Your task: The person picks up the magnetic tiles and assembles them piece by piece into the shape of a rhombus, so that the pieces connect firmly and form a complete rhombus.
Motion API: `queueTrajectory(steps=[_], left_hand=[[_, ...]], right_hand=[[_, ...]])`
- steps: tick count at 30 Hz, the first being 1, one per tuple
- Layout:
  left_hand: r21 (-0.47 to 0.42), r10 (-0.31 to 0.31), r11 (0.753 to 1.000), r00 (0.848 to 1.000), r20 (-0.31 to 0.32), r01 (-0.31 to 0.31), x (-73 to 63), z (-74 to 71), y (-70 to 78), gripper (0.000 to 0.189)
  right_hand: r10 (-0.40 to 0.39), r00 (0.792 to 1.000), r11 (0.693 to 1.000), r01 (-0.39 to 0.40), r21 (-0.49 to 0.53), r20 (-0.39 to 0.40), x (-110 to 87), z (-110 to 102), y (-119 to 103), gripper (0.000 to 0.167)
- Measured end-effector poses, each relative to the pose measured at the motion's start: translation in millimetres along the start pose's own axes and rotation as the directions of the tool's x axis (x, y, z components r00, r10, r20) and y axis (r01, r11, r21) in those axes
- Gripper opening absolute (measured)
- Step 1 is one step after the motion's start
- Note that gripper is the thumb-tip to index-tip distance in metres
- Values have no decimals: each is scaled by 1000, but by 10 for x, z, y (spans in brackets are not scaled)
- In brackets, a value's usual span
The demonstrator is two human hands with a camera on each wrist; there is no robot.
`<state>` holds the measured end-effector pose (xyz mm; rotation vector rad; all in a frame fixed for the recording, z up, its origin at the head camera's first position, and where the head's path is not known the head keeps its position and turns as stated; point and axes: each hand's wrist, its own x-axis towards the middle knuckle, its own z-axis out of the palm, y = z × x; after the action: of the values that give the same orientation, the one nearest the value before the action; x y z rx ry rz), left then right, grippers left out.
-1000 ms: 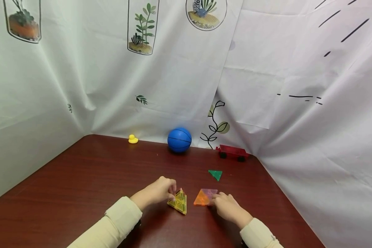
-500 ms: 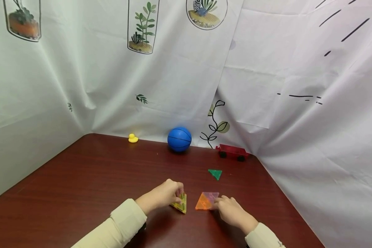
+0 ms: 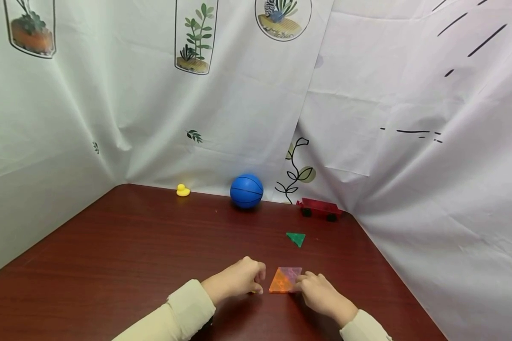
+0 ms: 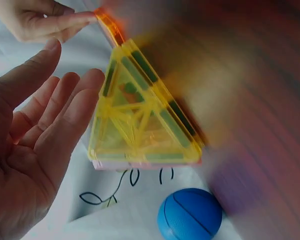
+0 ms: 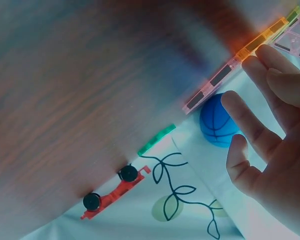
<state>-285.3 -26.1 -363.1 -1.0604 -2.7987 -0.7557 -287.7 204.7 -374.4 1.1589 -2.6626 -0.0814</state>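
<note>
My left hand (image 3: pixel 241 277) covers a small pyramid of see-through magnetic tiles; only a sliver of yellow shows under it in the head view. In the left wrist view its yellow triangle face (image 4: pixel 147 125) shows fully, with a pink edge below. The left fingertips are right at the pyramid's side, the thumb apart. My right hand (image 3: pixel 320 291) touches two flat triangular tiles joined edge to edge, an orange tile (image 3: pixel 280 282) and a pinkish-purple tile (image 3: pixel 292 273). Its fingers lie loosely extended in the right wrist view, at the tiles' edge.
A green triangular tile (image 3: pixel 296 238) lies farther back on the dark red table (image 3: pixel 153 246). Along the back edge stand a yellow duck (image 3: pixel 182 190), a blue ball (image 3: pixel 246 191) and a red toy wagon (image 3: pixel 320 209). White cloth (image 3: pixel 153 118) hangs behind.
My left hand has moved right and toward me, over the yellow pyramid, which it now hides in the head view. The orange and purple tiles have slid slightly toward me with my right hand.
</note>
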Motion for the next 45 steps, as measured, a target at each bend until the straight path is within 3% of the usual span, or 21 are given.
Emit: queueTrajectory(steps=[5, 9, 20, 31, 33, 35, 37, 40, 42, 45], left_hand=[[73, 1, 997, 1000, 8, -2, 55, 51, 47, 21], [161, -38, 986, 999, -3, 38, 93, 85, 92, 22], [214, -115, 971, 993, 18, 109, 234, 309, 265, 21], [284, -101, 953, 995, -19, 102, 277, 344, 310, 23], [289, -95, 953, 995, -22, 97, 275, 344, 309, 25], [290, -91, 952, 996, -25, 94, 278, 345, 308, 26], [292, -92, 952, 995, -27, 96, 285, 349, 304, 26], [287, -98, 953, 995, -29, 103, 297, 349, 301, 24], [286, -101, 952, 994, -29, 105, 305, 353, 300, 23], [296, -102, 949, 994, -36, 108, 317, 366, 296, 22]], right_hand=[[16, 998, 999, -18, 35, 56, 1, -16, -16, 30], [15, 998, 999, -17, 38, 56, -5, -21, -20, 31], [-16, 1000, 1000, 16, 22, 16, -29, -17, -4, 29], [-44, 999, 997, 46, 61, -23, 4, -15, 24, 21], [-19, 999, 996, 22, 82, -38, 40, -17, 51, 14], [54, 998, 992, -50, 113, -32, 96, -13, 95, 10], [171, 985, 969, -171, 180, 18, 157, -16, 144, 17], [328, 932, 896, -358, 262, 153, 250, -17, 229, 37], [378, 894, 852, -437, 288, 240, 295, -9, 267, 43], [396, 864, 837, -479, 265, 310, 340, 13, 275, 43]])
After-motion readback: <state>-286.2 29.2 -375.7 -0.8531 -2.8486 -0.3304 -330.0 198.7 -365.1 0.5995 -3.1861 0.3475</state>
